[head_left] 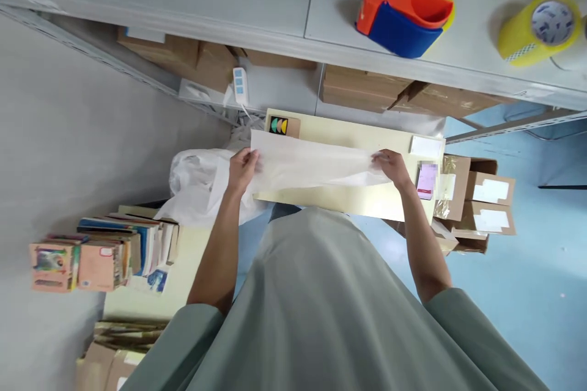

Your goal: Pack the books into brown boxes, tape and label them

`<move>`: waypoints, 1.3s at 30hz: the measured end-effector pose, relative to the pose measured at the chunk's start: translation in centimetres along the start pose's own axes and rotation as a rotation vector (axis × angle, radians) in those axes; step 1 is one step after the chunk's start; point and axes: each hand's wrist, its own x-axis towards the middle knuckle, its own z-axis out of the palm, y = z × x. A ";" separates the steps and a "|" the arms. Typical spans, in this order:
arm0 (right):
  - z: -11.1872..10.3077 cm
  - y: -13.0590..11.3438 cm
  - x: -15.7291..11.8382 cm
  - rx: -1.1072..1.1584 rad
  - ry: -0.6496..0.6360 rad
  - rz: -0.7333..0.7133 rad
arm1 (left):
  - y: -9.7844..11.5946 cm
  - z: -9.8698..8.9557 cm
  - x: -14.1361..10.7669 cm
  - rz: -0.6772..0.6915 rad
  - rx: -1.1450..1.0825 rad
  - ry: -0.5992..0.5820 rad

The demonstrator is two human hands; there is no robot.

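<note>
A translucent white sheet [316, 165] stretches sideways over the pale yellow table [385, 203]. My left hand [243, 168] pinches its left end, close to the upper corner. At the sheet's right end, the fingers of my right hand [391, 166] are closed on the edge. Behind the left end lies a small brown item with coloured half circles [279, 126]. A phone with a lit screen [427, 181] and a white box [425, 146] rest to the right of my right hand.
Crumpled white plastic [197, 183] lies left of the table, above stacked books [137, 244]. Open cardboard boxes [477, 208] stand at the right. A grey shelf [257, 3] ahead carries an orange and blue tape dispenser [403, 18] and yellow tape rolls [539, 27].
</note>
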 end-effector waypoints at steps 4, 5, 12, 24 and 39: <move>-0.3 3.6 1.1 -0.196 0.074 0.121 | -1.7 4.4 -0.2 0.088 0.425 0.067; -0.3 4.2 1.4 -0.255 0.087 0.162 | -2.2 5.4 -0.1 0.083 0.495 0.075; 2.1 7.6 4.3 -0.715 0.125 0.227 | -5.3 10.2 0.0 -0.009 0.702 0.021; 11.8 9.1 1.8 -0.719 0.234 -0.150 | -8.0 15.8 -3.3 0.455 0.565 -0.013; 8.7 15.9 -1.6 -0.839 0.114 -0.153 | -11.5 17.2 -3.1 0.429 0.636 -0.439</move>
